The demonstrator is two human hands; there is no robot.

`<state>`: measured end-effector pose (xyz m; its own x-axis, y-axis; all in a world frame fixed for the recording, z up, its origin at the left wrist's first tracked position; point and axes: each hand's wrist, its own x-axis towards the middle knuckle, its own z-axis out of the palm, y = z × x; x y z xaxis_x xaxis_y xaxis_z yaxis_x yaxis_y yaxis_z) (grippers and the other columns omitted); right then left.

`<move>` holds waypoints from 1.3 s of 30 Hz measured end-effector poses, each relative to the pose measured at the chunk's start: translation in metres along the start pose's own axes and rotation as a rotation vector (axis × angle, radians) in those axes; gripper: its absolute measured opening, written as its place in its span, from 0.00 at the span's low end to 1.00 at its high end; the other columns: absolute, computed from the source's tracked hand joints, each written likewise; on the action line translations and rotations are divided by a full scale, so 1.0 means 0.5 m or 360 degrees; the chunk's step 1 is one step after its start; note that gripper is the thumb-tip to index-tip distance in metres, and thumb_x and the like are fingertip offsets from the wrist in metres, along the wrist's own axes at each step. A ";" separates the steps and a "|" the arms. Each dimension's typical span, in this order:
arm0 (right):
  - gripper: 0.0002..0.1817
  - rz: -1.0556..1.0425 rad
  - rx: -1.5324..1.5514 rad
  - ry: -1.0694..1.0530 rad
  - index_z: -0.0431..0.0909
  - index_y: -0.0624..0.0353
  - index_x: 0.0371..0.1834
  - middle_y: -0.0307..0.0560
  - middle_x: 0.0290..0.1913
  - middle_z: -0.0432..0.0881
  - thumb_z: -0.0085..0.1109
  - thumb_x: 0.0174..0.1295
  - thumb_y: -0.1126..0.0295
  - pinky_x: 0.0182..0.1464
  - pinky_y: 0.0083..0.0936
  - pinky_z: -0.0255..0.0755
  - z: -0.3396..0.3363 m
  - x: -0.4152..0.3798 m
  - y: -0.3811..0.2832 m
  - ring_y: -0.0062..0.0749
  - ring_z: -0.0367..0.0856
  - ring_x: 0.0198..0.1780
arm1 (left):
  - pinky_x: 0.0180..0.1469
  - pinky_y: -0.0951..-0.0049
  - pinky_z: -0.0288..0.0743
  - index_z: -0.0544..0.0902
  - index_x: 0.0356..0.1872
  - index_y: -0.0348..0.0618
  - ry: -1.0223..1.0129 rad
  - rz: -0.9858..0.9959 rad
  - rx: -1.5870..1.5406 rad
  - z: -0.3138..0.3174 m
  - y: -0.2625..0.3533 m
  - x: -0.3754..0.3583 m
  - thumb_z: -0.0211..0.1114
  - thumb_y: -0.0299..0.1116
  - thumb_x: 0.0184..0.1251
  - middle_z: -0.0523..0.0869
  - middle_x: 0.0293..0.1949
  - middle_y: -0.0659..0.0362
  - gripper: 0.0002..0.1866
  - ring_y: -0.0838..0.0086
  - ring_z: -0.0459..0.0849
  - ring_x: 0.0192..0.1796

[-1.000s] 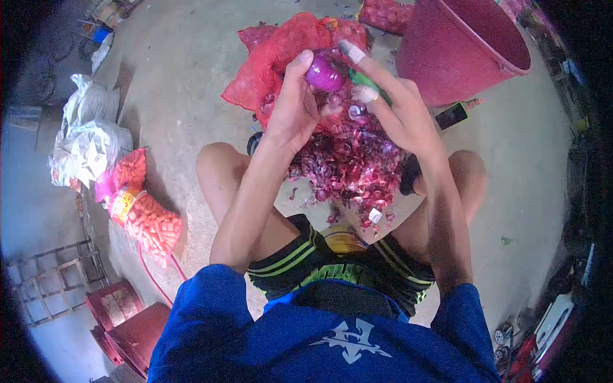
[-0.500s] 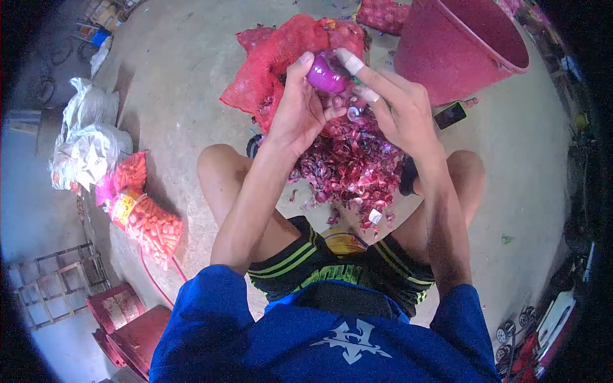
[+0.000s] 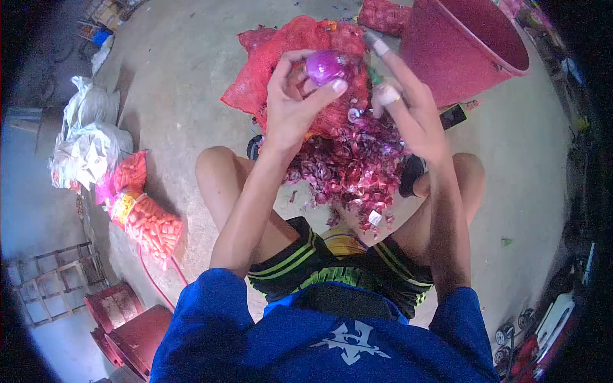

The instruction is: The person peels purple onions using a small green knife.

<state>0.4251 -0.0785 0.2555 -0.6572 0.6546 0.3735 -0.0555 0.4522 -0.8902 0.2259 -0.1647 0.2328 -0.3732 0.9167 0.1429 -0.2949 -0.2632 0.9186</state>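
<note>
A glossy purple onion (image 3: 324, 67) is gripped by the thumb and fingers of my left hand (image 3: 294, 99), above the pile. To its right is my right hand (image 3: 412, 105), apart from the onion, its index finger stretched forward with white tape round a fingertip. Its other fingers curl around a small green-handled tool (image 3: 375, 77); the blade end is blurred and I cannot make it out. Beneath both hands lies a heap of red-purple onion skins (image 3: 357, 169). Just beyond my left hand slumps a red mesh sack (image 3: 255, 80) of onions.
A large dark-pink tub (image 3: 440, 57) stands at the upper right, with a phone (image 3: 453, 117) on the floor below it. Another mesh sack (image 3: 383, 17) sits behind. White sacks (image 3: 96, 150) and a bag of orange pieces (image 3: 150, 220) are at the left. My bent legs flank the skins.
My right hand has drawn away to the right from the onion. My left hand has turned the onion, and its thumb now lies across the near side.
</note>
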 end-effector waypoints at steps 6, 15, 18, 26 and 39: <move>0.33 -0.0210 -0.0282 -0.0154 0.66 0.55 0.83 0.59 0.59 0.87 0.59 0.75 0.67 0.46 0.34 0.79 -0.001 0.000 0.011 0.52 0.85 0.34 | 0.55 0.71 0.86 0.75 0.62 0.38 -0.0018 0.0165 -0.0050 -0.004 0.015 0.002 0.81 0.17 0.57 0.88 0.52 0.55 0.32 0.73 0.88 0.54; 0.32 -0.0398 -0.0740 0.0003 0.74 0.44 0.78 0.57 0.41 0.87 0.63 0.68 0.70 0.38 0.44 0.79 0.016 0.008 0.011 0.57 0.84 0.33 | 0.52 0.74 0.86 0.76 0.58 0.38 0.0007 0.0288 0.0351 -0.009 0.018 0.005 0.87 0.24 0.53 0.84 0.52 0.57 0.33 0.74 0.88 0.50; 0.31 -0.0112 -0.0979 0.0009 0.78 0.45 0.76 0.60 0.50 0.89 0.60 0.69 0.80 0.49 0.39 0.82 0.027 0.004 -0.010 0.53 0.90 0.47 | 0.52 0.74 0.86 0.76 0.56 0.39 0.0098 0.0472 0.0495 -0.001 0.017 0.005 0.88 0.26 0.52 0.84 0.51 0.57 0.33 0.74 0.88 0.50; 0.27 -0.0115 -0.1221 0.0407 0.80 0.37 0.72 0.55 0.49 0.90 0.60 0.72 0.74 0.45 0.43 0.82 0.045 0.016 0.007 0.57 0.89 0.45 | 0.49 0.73 0.86 0.76 0.56 0.39 0.0130 0.0532 0.0628 0.010 0.012 0.007 0.90 0.30 0.50 0.84 0.51 0.57 0.35 0.73 0.88 0.49; 0.23 0.0637 -0.1298 0.0634 0.75 0.28 0.76 0.62 0.38 0.89 0.49 0.80 0.55 0.45 0.55 0.82 0.025 0.056 0.083 0.63 0.88 0.46 | 0.56 0.69 0.83 0.81 0.50 0.38 0.0196 0.0456 0.1140 -0.022 0.012 0.021 0.89 0.32 0.51 0.90 0.43 0.57 0.28 0.72 0.89 0.48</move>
<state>0.3952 -0.0491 0.2257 -0.2057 0.9383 0.2781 0.7481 0.3340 -0.5734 0.2104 -0.1600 0.2356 -0.4564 0.7912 0.4070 0.4519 -0.1879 0.8720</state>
